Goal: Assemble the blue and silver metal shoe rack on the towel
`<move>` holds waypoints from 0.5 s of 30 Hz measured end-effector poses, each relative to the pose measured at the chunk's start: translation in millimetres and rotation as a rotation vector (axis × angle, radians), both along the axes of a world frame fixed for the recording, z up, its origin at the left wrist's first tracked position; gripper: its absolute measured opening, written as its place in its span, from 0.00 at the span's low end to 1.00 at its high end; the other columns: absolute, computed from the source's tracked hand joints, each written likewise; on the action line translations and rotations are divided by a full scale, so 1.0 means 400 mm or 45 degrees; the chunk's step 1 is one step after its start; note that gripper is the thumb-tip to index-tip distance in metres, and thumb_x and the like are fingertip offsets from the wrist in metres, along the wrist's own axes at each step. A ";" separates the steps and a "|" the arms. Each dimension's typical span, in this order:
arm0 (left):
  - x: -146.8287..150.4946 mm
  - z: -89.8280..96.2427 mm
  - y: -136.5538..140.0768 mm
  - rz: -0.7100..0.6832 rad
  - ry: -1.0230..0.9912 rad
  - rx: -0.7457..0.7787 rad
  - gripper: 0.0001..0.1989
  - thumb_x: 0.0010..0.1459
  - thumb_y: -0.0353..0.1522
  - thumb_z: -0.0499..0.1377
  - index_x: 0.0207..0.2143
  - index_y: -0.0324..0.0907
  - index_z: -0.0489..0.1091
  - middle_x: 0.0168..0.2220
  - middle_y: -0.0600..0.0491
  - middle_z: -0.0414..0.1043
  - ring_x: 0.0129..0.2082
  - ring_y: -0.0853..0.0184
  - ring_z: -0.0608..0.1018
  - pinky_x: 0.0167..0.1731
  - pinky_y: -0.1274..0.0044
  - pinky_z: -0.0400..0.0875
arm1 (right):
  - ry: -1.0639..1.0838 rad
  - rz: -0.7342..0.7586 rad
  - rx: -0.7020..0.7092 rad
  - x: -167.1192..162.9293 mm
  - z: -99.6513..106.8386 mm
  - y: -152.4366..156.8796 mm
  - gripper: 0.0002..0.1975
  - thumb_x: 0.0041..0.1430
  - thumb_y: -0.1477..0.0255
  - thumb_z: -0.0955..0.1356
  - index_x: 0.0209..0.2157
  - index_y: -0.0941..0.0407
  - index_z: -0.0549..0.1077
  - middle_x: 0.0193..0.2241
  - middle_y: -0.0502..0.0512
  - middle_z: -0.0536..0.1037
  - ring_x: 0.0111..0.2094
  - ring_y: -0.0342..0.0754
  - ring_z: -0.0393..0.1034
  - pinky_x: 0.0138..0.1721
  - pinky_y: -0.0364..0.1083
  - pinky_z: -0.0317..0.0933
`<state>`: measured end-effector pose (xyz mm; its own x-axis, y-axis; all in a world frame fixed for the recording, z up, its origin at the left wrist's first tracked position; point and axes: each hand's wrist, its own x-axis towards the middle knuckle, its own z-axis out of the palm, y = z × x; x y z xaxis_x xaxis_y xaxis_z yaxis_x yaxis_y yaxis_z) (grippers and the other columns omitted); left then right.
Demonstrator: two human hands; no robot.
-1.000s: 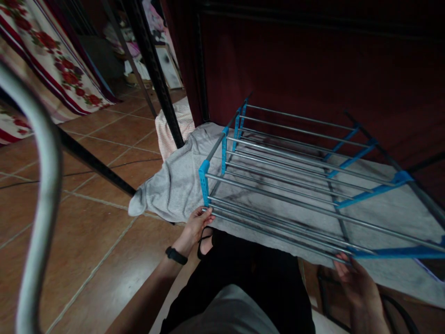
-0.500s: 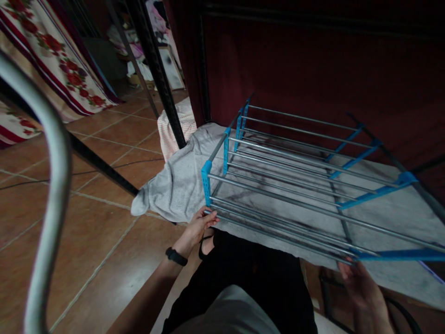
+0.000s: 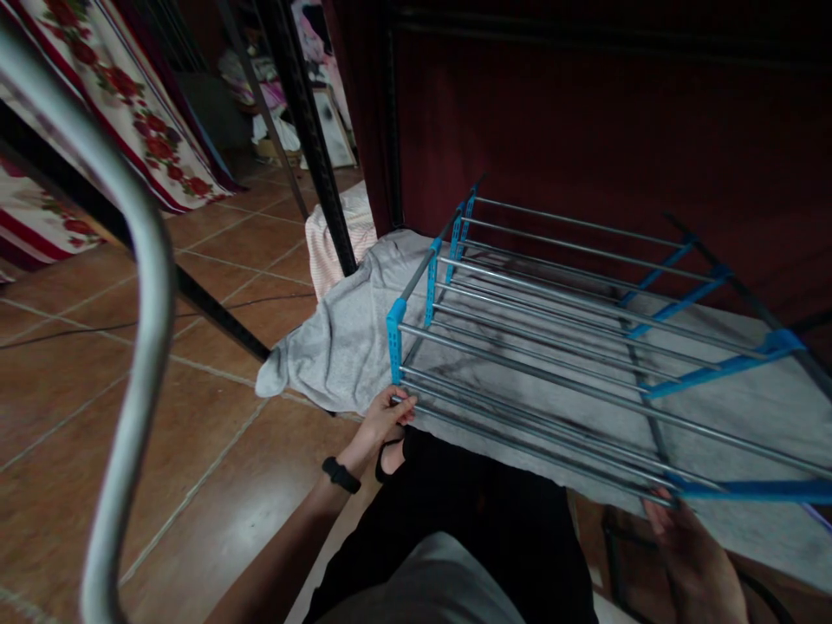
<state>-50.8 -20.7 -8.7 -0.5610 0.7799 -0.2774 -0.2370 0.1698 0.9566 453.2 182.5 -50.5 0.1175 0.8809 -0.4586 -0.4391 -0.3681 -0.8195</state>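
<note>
A rack of grey metal rods with blue plastic joints (image 3: 396, 325) lies on a grey cloth (image 3: 344, 334). My left hand (image 3: 388, 414) is closed on the left end of the metal rod (image 3: 520, 445) nearest my body, thumb on top. At that rod's right end my right hand (image 3: 676, 529) pinches it, its fingers partly in shadow. The rod runs beside the rack's front lower rods; whether it is fixed to them I cannot tell.
A curved white tube (image 3: 152, 312) rises close at the left. Black metal posts (image 3: 318, 147) stand beyond the cloth, and a dark red panel (image 3: 552, 130) backs the rack. Brown floor tiles (image 3: 214, 433) and a flowered curtain (image 3: 149, 130) are at the left.
The whole view has shifted a little, so things sit slightly further right. Both hands keep their hold on the rod, and the rack looks unchanged.
</note>
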 end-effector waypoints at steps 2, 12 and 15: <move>-0.004 -0.011 0.003 -0.033 0.095 -0.014 0.23 0.46 0.49 0.69 0.30 0.43 0.65 0.18 0.61 0.67 0.18 0.73 0.69 0.21 0.80 0.62 | -0.063 -0.081 -0.055 0.003 0.000 0.004 0.10 0.52 0.78 0.67 0.36 0.54 0.74 0.41 0.55 0.79 0.42 0.53 0.77 0.44 0.58 0.77; -0.034 -0.012 0.007 -0.315 0.710 0.044 0.13 0.54 0.43 0.65 0.30 0.42 0.74 0.31 0.54 0.71 0.36 0.66 0.74 0.38 0.74 0.68 | -0.144 -0.095 -0.041 0.002 0.018 0.003 0.10 0.52 0.78 0.67 0.36 0.53 0.75 0.42 0.56 0.78 0.42 0.53 0.77 0.43 0.58 0.77; -0.042 -0.004 0.001 -0.473 0.871 0.058 0.10 0.55 0.40 0.66 0.34 0.44 0.76 0.35 0.52 0.72 0.40 0.63 0.74 0.42 0.72 0.68 | -0.158 -0.094 -0.032 0.001 0.013 0.006 0.08 0.53 0.77 0.67 0.36 0.53 0.74 0.40 0.54 0.78 0.38 0.50 0.76 0.42 0.54 0.77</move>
<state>-67.8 -20.2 -10.3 -0.2954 0.9526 0.0731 0.4732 0.0793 0.8774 453.5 184.7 -45.3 0.2390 0.8559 -0.4585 -0.3616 -0.3598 -0.8601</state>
